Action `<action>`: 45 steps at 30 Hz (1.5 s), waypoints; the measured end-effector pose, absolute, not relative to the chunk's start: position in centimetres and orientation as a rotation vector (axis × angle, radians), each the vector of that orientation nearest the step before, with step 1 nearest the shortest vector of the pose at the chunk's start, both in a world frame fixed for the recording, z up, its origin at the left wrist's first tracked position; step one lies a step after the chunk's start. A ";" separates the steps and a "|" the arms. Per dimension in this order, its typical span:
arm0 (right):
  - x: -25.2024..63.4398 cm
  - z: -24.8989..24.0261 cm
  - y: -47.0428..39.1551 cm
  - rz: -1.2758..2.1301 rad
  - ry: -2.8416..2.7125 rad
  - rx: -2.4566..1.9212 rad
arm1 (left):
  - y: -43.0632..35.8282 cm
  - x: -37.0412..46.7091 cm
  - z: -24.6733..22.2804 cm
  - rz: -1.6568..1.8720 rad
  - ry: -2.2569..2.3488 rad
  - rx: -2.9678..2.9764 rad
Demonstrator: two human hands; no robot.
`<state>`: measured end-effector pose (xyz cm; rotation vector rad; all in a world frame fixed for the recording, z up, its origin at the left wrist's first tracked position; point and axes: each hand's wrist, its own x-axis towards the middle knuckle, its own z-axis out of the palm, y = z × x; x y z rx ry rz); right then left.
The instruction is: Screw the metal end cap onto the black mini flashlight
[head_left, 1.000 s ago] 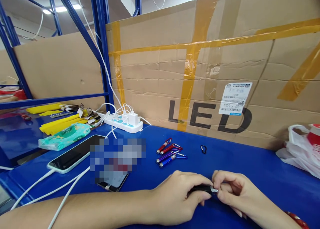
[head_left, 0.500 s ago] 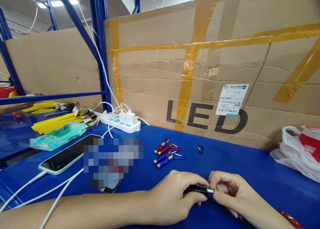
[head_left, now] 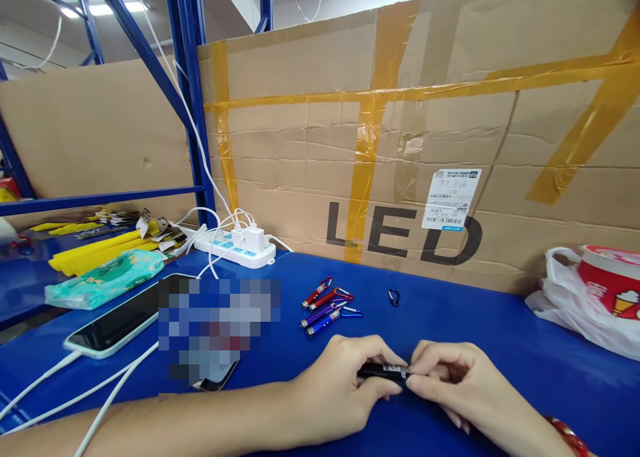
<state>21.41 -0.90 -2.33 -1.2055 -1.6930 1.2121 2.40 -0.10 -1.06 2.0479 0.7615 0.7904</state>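
My left hand (head_left: 345, 384) is closed around a slim black mini flashlight (head_left: 383, 371) with pale print on its side, held level just above the table. At its right end, the thumb and fingertips of my right hand (head_left: 450, 377) pinch the tip; the pinched part is mostly hidden. Beyond my hands lie several similar mini flashlights with clips: two red ones (head_left: 320, 293), a purple one (head_left: 317, 315) and a blue one (head_left: 325, 323). A loose black carabiner clip (head_left: 394, 298) lies to their right.
A phone (head_left: 123, 320) with a white cable lies at left, near a teal tissue pack (head_left: 105, 280). Behind them are a white power strip (head_left: 255, 256) and yellow packages (head_left: 95, 252). A white plastic bag (head_left: 560, 304) with a red tub (head_left: 613, 284) stands right, before the cardboard (head_left: 300, 157).
The view has shifted slightly to the right. The black flashlight has turned, so its printed side now shows. My right fingers have closed over the silver tip that was visible before.
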 end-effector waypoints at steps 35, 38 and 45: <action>20.7 -1.7 -1.6 1.160 -1.548 -1.152 | 0.5 2.6 -1.6 0.804 0.809 2.184; 20.8 -1.9 -1.6 1.115 -1.583 -1.165 | 0.6 2.7 -1.6 0.814 0.854 2.181; 20.7 -1.8 -1.5 1.084 -1.628 -1.224 | 0.3 2.6 -1.4 0.781 0.922 2.190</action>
